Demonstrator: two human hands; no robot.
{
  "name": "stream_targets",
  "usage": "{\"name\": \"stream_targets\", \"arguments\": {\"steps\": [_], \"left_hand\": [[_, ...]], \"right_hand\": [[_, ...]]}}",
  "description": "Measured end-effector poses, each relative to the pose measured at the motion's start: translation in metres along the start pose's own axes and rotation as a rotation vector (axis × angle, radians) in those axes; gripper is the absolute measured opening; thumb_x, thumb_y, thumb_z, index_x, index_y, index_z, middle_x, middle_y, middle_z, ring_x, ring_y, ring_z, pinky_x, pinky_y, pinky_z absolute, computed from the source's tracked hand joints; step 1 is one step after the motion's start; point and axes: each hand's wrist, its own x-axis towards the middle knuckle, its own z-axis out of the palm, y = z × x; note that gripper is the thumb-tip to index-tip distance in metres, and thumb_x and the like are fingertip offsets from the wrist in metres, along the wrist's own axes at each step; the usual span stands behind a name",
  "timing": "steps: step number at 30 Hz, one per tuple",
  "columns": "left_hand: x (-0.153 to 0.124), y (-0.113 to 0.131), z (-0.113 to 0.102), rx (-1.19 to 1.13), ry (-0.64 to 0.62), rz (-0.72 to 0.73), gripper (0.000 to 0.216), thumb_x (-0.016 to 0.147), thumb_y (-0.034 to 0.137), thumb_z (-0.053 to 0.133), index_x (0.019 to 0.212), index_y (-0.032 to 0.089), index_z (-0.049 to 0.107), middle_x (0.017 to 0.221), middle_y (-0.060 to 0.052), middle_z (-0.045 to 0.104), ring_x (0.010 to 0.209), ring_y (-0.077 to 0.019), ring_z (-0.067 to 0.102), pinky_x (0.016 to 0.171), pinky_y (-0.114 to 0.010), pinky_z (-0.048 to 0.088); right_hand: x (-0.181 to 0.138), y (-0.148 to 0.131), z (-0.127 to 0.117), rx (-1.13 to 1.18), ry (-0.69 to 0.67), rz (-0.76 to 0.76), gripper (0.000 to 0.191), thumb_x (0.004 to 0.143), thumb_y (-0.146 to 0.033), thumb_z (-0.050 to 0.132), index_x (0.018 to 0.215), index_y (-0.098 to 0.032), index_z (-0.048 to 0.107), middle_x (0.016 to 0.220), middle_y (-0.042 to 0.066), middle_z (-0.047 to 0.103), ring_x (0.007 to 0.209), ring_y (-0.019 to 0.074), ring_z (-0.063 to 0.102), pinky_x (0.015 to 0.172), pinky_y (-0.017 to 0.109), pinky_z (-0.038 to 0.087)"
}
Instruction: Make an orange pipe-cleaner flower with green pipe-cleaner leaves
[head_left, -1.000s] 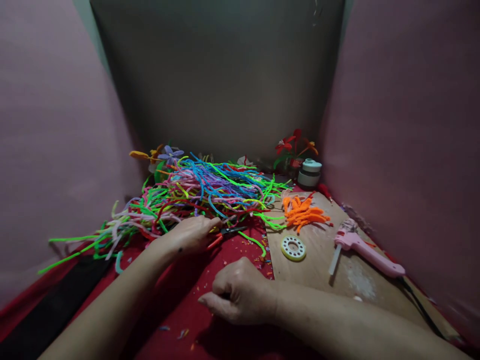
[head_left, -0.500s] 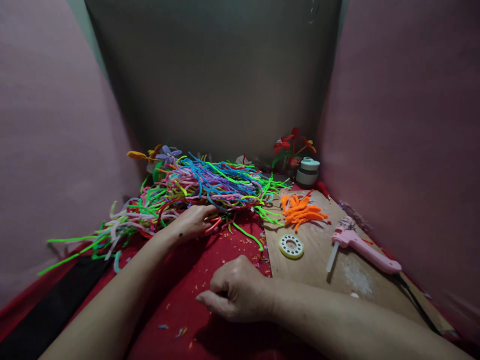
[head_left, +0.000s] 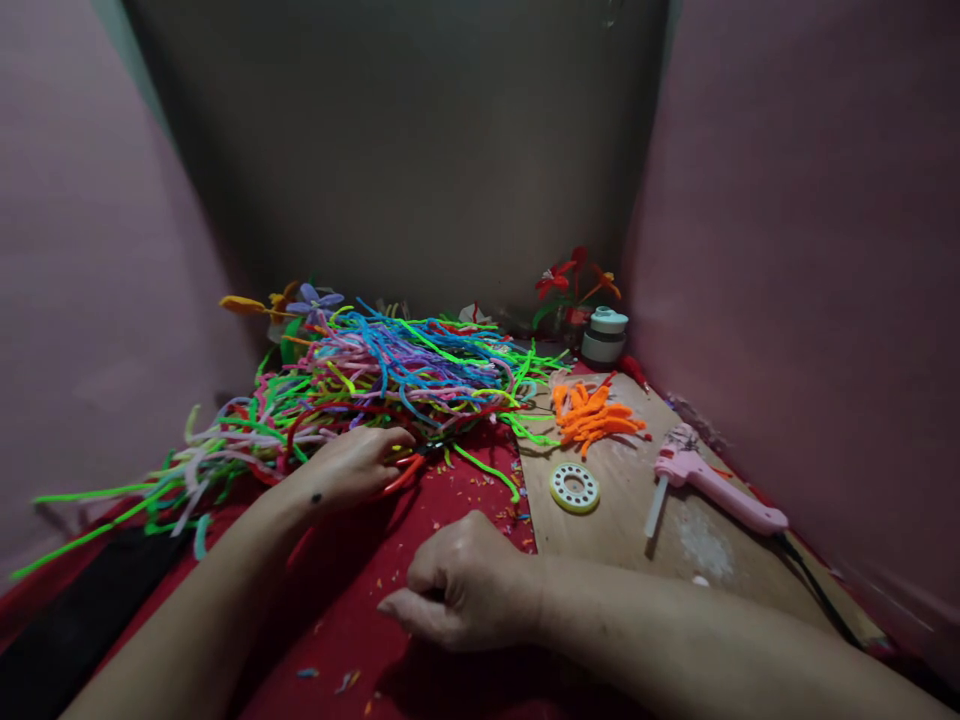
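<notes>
At the near edge of a heap of fuzzy pipe cleaners (head_left: pixel 420 365), my left hand (head_left: pixel 356 462) has its fingers closed around red-handled pliers (head_left: pixel 405 474). Their dark metal head points right, towards the heap's front edge. My right hand (head_left: pixel 472 585) is held closed over the red cloth (head_left: pixel 352 590), nearer to me, fingers curled and thumb pointing left. Whatever may be between those fingers is hidden. A green pipe cleaner (head_left: pixel 491 474) sticks out of the heap between the hands, with small coloured clippings scattered around it.
On a wooden board (head_left: pixel 607 540) at right are a bundle of orange pipe cleaner pieces (head_left: pixel 596 415), a ring-shaped spool (head_left: pixel 574 487) and a pink glue gun (head_left: pixel 716 490) with its cord. Behind stand a lidded jar (head_left: pixel 604 335) and red pipe-cleaner flowers (head_left: pixel 576 280). Pink sheets flank both sides.
My left hand has drawn the pliers slightly towards me and to the left, out from the heap's edge. My right hand keeps the same closed pose. The view has shifted a little.
</notes>
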Motion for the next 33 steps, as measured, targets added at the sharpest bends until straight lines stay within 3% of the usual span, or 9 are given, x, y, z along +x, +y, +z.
{"name": "stream_targets", "arguments": {"steps": [5,11,18,23,30,33], "left_hand": [[0.002,-0.004,0.0,0.049,0.005,-0.049,0.04,0.072,0.028,0.046,0.109,0.022,0.061,0.102,-0.007,0.068,0.092,-0.0234,0.062,0.074,-0.027,0.043],[-0.005,0.001,-0.008,-0.136,-0.06,0.035,0.037,0.073,0.03,0.047,0.106,0.024,0.062,0.099,-0.001,0.067,0.087,-0.0183,0.06,0.071,-0.022,0.043],[-0.015,0.003,-0.015,-0.364,-0.228,0.068,0.033,0.073,0.038,0.05,0.099,0.021,0.06,0.083,0.002,0.061,0.07,-0.0139,0.053,0.056,-0.018,0.038],[-0.016,0.006,-0.013,-0.354,-0.351,0.091,0.026,0.067,0.04,0.057,0.078,0.017,0.059,0.062,0.004,0.047,0.055,-0.0092,0.041,0.046,-0.018,0.027],[-0.012,0.003,-0.007,-0.215,-0.266,0.124,0.018,0.068,0.032,0.051,0.076,0.017,0.059,0.061,0.003,0.047,0.057,-0.0102,0.04,0.048,-0.019,0.025],[-0.008,0.001,-0.003,-0.132,-0.161,0.082,0.023,0.071,0.033,0.048,0.082,0.019,0.062,0.065,0.002,0.053,0.06,-0.0122,0.046,0.051,-0.02,0.029]], "right_hand": [[0.0,0.001,0.001,-0.005,-0.012,0.004,0.038,0.08,-0.036,0.053,0.047,-0.016,0.052,0.045,-0.001,0.055,0.043,0.0076,0.044,0.042,0.022,0.019],[0.001,0.001,-0.001,0.023,-0.013,0.021,0.039,0.08,-0.037,0.052,0.046,-0.016,0.051,0.044,-0.002,0.054,0.043,0.0074,0.041,0.042,0.023,0.019],[-0.001,0.001,0.001,0.061,0.008,0.003,0.041,0.079,-0.035,0.052,0.044,-0.016,0.045,0.041,-0.003,0.047,0.041,0.0071,0.034,0.042,0.022,0.021],[-0.002,0.0,0.001,0.065,0.026,-0.01,0.041,0.079,-0.034,0.051,0.043,-0.016,0.043,0.041,-0.003,0.044,0.041,0.0069,0.033,0.042,0.022,0.021],[-0.001,-0.001,0.001,0.058,0.027,-0.011,0.041,0.079,-0.033,0.05,0.043,-0.016,0.043,0.041,-0.003,0.043,0.041,0.0071,0.032,0.043,0.021,0.022],[-0.002,0.0,0.002,0.064,0.03,-0.01,0.04,0.079,-0.033,0.051,0.043,-0.016,0.043,0.041,-0.004,0.042,0.042,0.0069,0.031,0.043,0.021,0.022]]}}
